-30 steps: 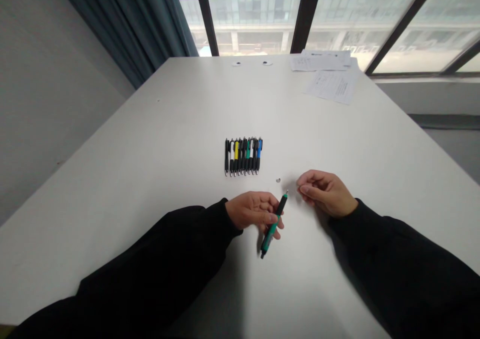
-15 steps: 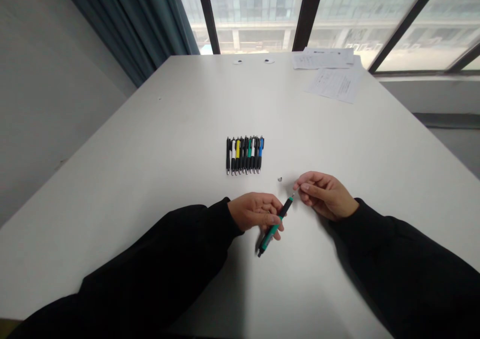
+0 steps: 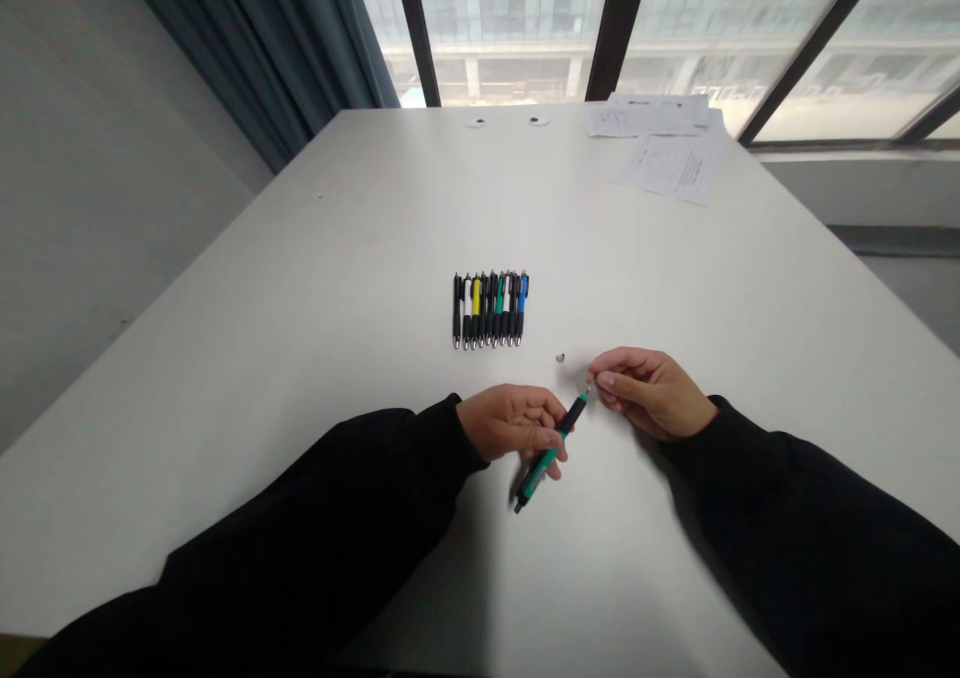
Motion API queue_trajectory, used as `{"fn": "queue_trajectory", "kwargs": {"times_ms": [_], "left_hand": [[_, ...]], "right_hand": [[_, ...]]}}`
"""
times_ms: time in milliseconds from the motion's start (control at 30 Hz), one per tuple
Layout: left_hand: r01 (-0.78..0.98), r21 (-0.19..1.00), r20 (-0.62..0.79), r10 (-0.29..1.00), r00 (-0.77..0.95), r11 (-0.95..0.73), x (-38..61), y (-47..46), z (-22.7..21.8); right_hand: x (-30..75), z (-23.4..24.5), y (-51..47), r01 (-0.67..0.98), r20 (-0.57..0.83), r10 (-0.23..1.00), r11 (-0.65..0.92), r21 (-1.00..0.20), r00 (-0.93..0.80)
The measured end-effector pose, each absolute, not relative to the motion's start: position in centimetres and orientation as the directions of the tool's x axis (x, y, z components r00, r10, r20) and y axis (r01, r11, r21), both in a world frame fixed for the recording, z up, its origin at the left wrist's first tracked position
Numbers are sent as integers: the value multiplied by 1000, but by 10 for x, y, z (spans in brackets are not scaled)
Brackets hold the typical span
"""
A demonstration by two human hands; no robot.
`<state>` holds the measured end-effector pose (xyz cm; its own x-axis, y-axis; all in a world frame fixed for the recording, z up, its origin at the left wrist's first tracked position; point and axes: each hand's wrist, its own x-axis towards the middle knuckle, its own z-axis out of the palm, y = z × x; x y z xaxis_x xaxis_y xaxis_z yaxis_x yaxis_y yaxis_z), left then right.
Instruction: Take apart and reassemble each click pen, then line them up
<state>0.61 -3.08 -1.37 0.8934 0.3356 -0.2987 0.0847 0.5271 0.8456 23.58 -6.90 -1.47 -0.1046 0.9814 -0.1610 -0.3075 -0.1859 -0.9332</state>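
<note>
My left hand (image 3: pixel 512 423) grips a green-and-black retractable pen (image 3: pixel 551 453), which slants across the fingers with its tip pointing up and right. My right hand (image 3: pixel 652 394) has its thumb and fingertips pinched together right at the pen's tip. Anything tiny between them is too small to tell. A small metal part (image 3: pixel 560 357) lies on the table just beyond the pen's tip, touched by neither hand. Farther ahead, several pens (image 3: pixel 489 310) with black, white, yellow, green and blue barrels lie side by side.
All of this rests on a large white table (image 3: pixel 300 358). Loose printed papers (image 3: pixel 667 166) lie at its far right corner, and two small round discs (image 3: pixel 475 122) sit at its far edge. A window (image 3: pixel 517 38) and blue curtain (image 3: pixel 255 48) stand beyond.
My right fingertips have closed in on the pen's tip, from a small gap to contact. The pen in my left hand has tilted a little further to the right.
</note>
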Motion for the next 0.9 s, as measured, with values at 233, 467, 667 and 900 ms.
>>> {"fn": "queue_trajectory", "kwargs": {"times_ms": [233, 467, 667, 900], "left_hand": [[94, 842, -319, 349, 881, 531, 6, -32, -15], [97, 832, -329, 345, 879, 546, 7, -32, -15], [93, 832, -328, 349, 878, 547, 7, -32, -18], [89, 839, -317, 347, 883, 538, 7, -31, -17]], "right_hand": [[235, -13, -69, -293, -147, 982, -177, -940, -120], [235, -10, -69, -272, -157, 973, -198, -942, -167], [239, -17, -70, -207, -140, 955, -197, -958, -262], [238, -14, -70, -170, -143, 953, -193, -966, -266]]}}
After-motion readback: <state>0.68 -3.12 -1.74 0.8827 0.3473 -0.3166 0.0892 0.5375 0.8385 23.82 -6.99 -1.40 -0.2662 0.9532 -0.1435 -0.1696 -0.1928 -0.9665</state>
